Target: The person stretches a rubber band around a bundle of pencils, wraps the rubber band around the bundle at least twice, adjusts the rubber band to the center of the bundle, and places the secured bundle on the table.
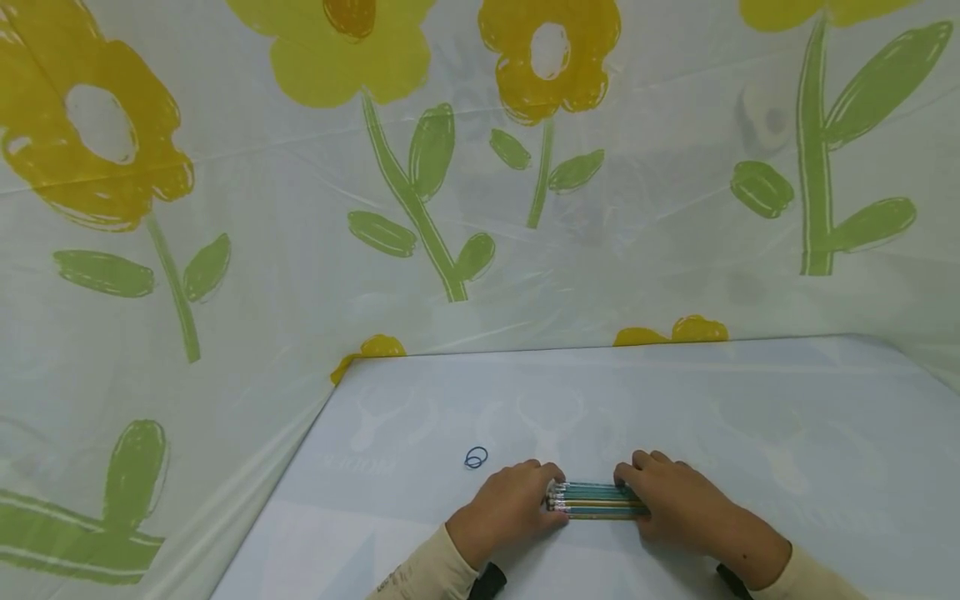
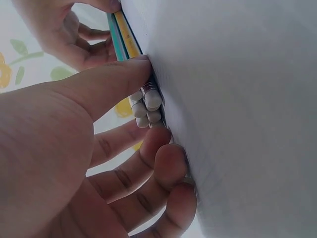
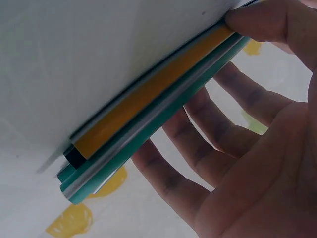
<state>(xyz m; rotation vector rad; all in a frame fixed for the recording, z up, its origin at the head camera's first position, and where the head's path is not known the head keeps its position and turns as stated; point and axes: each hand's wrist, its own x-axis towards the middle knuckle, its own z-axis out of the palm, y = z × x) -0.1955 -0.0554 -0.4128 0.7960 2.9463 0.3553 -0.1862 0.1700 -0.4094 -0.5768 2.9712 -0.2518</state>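
Note:
A bundle of green and yellow pencils (image 1: 596,501) lies sideways on the white table in the head view. My left hand (image 1: 513,502) grips it at the eraser end, thumb on the near side and fingers on the far side. White erasers (image 2: 153,100) stick out past that thumb in the left wrist view. Nearer the other end, my right hand (image 1: 678,504) holds the same pencils between thumb and fingers. Their plain flat ends (image 3: 74,192) show beyond the right hand in the right wrist view.
Two dark blue loops, like rubber bands (image 1: 476,457), lie on the table (image 1: 390,492) beyond the left hand. A flower-printed sheet (image 1: 285,275) hangs behind the table and along its left side.

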